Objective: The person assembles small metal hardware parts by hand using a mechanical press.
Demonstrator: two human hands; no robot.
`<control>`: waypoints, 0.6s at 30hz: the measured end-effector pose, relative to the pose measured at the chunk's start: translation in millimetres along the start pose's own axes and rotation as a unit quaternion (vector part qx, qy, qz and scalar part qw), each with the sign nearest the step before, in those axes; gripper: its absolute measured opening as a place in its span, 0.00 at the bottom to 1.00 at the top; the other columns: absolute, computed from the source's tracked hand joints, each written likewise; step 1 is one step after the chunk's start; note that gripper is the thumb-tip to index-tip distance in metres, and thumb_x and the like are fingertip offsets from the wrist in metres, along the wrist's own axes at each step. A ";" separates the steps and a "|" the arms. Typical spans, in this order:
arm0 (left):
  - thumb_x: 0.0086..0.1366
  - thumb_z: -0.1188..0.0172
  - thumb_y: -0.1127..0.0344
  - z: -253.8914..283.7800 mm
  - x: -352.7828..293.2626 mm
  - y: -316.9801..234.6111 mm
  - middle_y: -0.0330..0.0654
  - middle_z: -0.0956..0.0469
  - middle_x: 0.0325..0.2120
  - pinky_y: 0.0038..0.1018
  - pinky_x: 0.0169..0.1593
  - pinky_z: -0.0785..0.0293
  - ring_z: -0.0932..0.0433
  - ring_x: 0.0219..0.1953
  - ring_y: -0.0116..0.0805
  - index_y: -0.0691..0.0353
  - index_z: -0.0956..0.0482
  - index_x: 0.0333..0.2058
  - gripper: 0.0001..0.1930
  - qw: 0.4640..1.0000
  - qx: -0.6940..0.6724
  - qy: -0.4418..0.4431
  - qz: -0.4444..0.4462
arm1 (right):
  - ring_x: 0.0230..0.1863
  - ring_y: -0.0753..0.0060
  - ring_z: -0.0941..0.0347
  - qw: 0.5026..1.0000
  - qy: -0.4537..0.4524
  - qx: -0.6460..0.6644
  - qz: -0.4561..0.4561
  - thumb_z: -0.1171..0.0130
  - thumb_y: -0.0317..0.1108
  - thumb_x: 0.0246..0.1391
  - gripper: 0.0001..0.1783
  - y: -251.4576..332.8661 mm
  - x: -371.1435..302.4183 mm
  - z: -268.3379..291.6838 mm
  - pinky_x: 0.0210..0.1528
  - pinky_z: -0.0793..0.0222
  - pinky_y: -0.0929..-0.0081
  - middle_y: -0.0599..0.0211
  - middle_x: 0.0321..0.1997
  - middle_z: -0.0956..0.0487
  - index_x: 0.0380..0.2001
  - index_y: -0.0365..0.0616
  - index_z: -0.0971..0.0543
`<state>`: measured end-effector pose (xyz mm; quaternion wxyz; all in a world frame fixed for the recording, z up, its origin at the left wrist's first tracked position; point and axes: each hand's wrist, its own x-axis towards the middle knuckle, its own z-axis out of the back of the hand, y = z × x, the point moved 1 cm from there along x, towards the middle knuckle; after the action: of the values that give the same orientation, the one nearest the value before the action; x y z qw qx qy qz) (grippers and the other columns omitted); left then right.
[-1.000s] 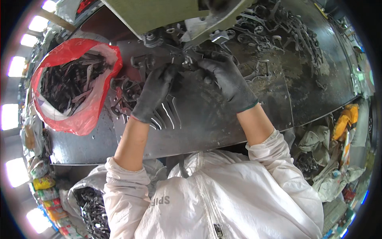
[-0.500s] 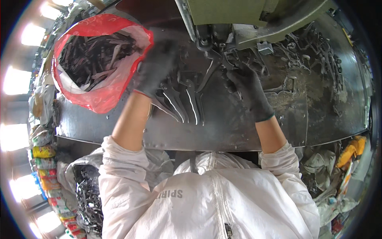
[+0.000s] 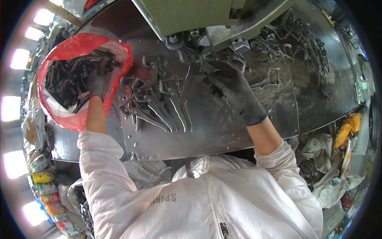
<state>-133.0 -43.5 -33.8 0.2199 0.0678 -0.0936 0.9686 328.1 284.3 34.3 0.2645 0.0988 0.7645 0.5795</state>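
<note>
Under a heavy, green-painted metal machine [image 3: 187, 16], a broad counter of dark sheet metal [image 3: 223, 135] is strewn with grey, curved, plier-like metal parts [image 3: 161, 110]. Where it was seen beside the red-and-white plastic bag [image 3: 85, 40] a moment ago, the dark-gloved left hand [image 3: 96, 83] is now plunged inside, so the narrow dark strips [image 3: 63, 75] heaped there are brought within reach. Its forearm is stretched forward across the near rim; whether anything is grasped by its grip cannot be told (the fingers are lost among the strips). Near the machine, the dark-gloved right hand [image 3: 234, 85] is held back upward, forearm slanted inward, fingers curled; whether that grip is filled cannot be made out.
</note>
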 end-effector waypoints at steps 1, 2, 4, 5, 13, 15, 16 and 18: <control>0.71 0.44 0.52 4.7 -4.1 -24.8 0.62 0.20 0.50 0.44 0.56 0.28 0.22 0.55 0.60 0.59 0.23 0.57 0.22 1.000 -0.015 -0.004 -0.004 | 0.24 0.81 0.24 1.000 -0.008 -0.004 -0.003 0.42 0.29 0.65 0.27 -2.8 -2.2 5.0 0.25 0.27 0.81 0.65 0.37 0.17 0.65 0.37 0.31; 0.71 0.44 0.52 15.2 -9.8 -39.6 0.62 0.20 0.50 0.44 0.56 0.28 0.22 0.55 0.60 0.59 0.23 0.57 0.22 1.000 -0.014 -0.005 -0.003 | 0.24 0.81 0.24 0.999 -0.007 -0.003 -0.032 0.42 0.29 0.64 0.27 -6.9 -1.0 6.3 0.25 0.27 0.81 0.64 0.37 0.17 0.65 0.37 0.31; 0.72 0.44 0.54 40.8 -21.9 -65.8 0.63 0.20 0.47 0.42 0.51 0.26 0.21 0.52 0.61 0.60 0.23 0.55 0.20 0.996 -0.078 -0.049 -0.007 | 0.23 0.81 0.24 0.998 0.001 0.001 -0.059 0.42 0.29 0.64 0.27 -15.7 2.9 5.0 0.25 0.26 0.81 0.64 0.37 0.17 0.65 0.38 0.31; 0.72 0.44 0.54 53.8 -28.1 -86.5 0.63 0.20 0.47 0.42 0.51 0.26 0.21 0.52 0.61 0.60 0.23 0.55 0.20 0.996 -0.079 -0.050 -0.009 | 0.24 0.81 0.24 0.998 -0.001 0.002 -0.061 0.42 0.29 0.64 0.27 -20.0 4.5 9.4 0.25 0.26 0.80 0.64 0.37 0.18 0.65 0.38 0.31; 0.65 0.32 0.67 128.7 -144.6 -194.2 0.47 0.17 0.48 0.32 0.53 0.24 0.19 0.53 0.31 0.68 0.26 0.56 0.23 0.922 -0.326 0.168 -0.125 | 0.28 0.78 0.23 0.997 0.019 0.054 -0.054 0.44 0.26 0.65 0.27 -34.3 7.7 17.4 0.27 0.25 0.78 0.60 0.39 0.20 0.65 0.36 0.32; 0.64 0.32 0.67 127.8 -170.7 -223.6 0.48 0.17 0.46 0.32 0.52 0.24 0.19 0.50 0.30 0.68 0.26 0.55 0.23 0.910 -0.321 0.192 -0.179 | 0.31 0.80 0.25 0.998 0.020 0.051 -0.027 0.43 0.28 0.66 0.28 -38.4 7.3 9.7 0.31 0.26 0.79 0.61 0.41 0.19 0.67 0.35 0.34; 0.64 0.31 0.66 126.4 -179.8 -241.7 0.49 0.17 0.44 0.31 0.50 0.24 0.20 0.48 0.29 0.68 0.26 0.54 0.23 0.897 -0.316 0.207 -0.231 | 0.31 0.80 0.25 0.998 0.018 0.049 -0.026 0.43 0.28 0.66 0.28 -37.1 6.8 2.6 0.31 0.26 0.79 0.61 0.41 0.19 0.67 0.35 0.34; 0.64 0.31 0.64 126.8 -195.2 -286.2 0.52 0.18 0.42 0.32 0.49 0.24 0.19 0.45 0.36 0.66 0.24 0.52 0.21 0.896 -0.288 0.263 -0.214 | 0.29 0.75 0.23 0.995 -0.016 0.100 0.003 0.43 0.26 0.63 0.24 -33.6 3.4 -8.1 0.30 0.22 0.72 0.58 0.39 0.19 0.62 0.35 0.29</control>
<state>178.6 102.5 99.3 0.4484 -0.2373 -0.2908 0.8112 326.2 268.7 3.3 0.2640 0.1358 0.8139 0.4995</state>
